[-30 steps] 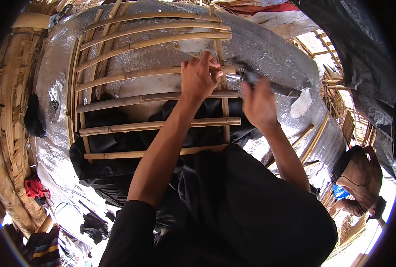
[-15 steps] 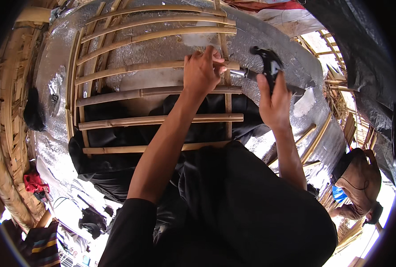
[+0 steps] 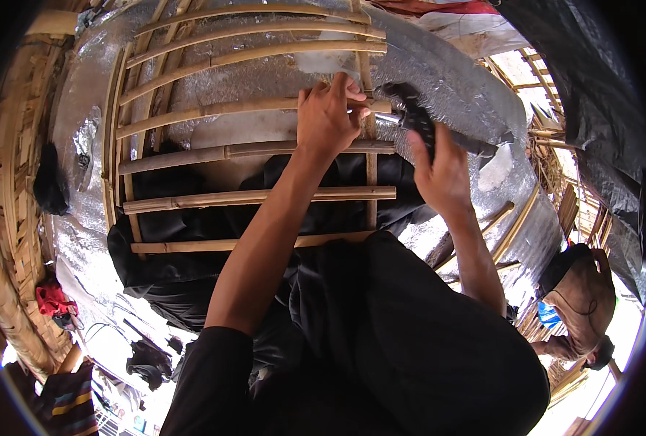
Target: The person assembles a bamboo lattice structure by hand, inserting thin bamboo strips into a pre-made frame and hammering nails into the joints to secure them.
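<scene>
A flat frame of bamboo slats (image 3: pixel 261 149) lies across my lap, its crosspieces fixed over long side strips. At its right side strip, my left hand (image 3: pixel 326 120) is closed in a pinch over the end of one slat; what the fingertips hold is too small to make out. My right hand (image 3: pixel 443 174) grips a black hammer (image 3: pixel 419 123), its head blurred and raised just right of the left fingers. Partly hidden behind that hammer is a tool with a metal shaft and dark handle (image 3: pixel 479 147), lying on the silvery sheet.
A crinkled silvery sheet (image 3: pixel 450 69) spreads beneath and beyond the frame. Loose bamboo strips (image 3: pixel 515 225) lie to the right. Farther right, another person (image 3: pixel 581 301) bends over. A woven bamboo wall (image 3: pixel 18 189) runs along the left, with a red cloth (image 3: pixel 53 298) near it.
The hammer in my right hand has swung left, toward the left fingers. My left hand keeps its pinch at almost the same spot on the frame.
</scene>
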Motion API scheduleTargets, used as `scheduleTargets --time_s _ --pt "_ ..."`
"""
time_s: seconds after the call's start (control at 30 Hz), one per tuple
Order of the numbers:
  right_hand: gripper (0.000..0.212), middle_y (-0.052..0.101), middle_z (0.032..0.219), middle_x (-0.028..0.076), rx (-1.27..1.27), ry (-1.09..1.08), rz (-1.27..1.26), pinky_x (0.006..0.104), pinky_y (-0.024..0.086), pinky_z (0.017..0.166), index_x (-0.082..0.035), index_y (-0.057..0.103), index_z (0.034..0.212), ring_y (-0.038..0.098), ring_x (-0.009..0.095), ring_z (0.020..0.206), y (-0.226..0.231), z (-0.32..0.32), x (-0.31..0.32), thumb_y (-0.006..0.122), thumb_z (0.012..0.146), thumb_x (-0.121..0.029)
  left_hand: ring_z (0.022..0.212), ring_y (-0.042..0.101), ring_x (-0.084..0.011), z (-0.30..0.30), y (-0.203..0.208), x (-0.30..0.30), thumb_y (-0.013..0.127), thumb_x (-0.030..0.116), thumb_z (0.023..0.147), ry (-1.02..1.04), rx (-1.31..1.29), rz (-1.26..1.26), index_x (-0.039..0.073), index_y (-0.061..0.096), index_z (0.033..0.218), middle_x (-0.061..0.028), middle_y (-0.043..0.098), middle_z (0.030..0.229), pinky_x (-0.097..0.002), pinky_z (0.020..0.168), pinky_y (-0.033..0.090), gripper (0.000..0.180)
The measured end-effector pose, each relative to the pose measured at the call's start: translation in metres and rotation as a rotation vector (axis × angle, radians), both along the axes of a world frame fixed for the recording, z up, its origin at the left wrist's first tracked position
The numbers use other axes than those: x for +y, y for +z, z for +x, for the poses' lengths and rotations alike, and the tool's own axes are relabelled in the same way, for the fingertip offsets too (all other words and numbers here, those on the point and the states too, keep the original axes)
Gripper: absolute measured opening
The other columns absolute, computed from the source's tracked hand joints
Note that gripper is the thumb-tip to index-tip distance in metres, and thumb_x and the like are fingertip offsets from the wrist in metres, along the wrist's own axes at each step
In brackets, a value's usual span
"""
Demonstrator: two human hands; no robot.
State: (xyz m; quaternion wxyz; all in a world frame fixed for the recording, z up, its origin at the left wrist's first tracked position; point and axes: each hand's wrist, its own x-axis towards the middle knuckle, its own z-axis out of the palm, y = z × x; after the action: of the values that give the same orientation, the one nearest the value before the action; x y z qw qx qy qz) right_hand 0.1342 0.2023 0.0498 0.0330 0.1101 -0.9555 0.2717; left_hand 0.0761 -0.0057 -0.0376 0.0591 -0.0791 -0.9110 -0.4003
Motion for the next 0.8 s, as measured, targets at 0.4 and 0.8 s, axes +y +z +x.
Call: scheduleTargets --time_s 0.4,0.8 --pt "0.026 0.070 0.076 0.022 0.064 -0.165 -0.193 0.0508 0.051 0.052 0.002 0.055 0.106 0.073 0.045 0.068 0.023 -0.002 -0.006 0.066 0.107 -0.021 0.096 0.074 -0.0297 -0.001 -0.004 -0.004 0.084 0.008 0.082 -0.064 0.070 0.055 0.011 0.057 0.110 0.0025 0.081 0.101 -0.0490 0.086 0.047 0.039" --pt "0.028 0.067 0.071 0.022 -0.205 -0.004 -0.046 0.0548 0.050 0.055 -0.001 0.054 0.109 0.068 0.049 0.066 0.015 -0.011 -0.011 0.065 0.107 -0.026 0.085 0.075 -0.0320 -0.002 -0.007 -0.017 0.085 0.009 0.083 -0.027 0.083 0.042 0.012 0.076 0.105 -0.0039 0.080 0.094 -0.0431 0.075 0.055 0.024"
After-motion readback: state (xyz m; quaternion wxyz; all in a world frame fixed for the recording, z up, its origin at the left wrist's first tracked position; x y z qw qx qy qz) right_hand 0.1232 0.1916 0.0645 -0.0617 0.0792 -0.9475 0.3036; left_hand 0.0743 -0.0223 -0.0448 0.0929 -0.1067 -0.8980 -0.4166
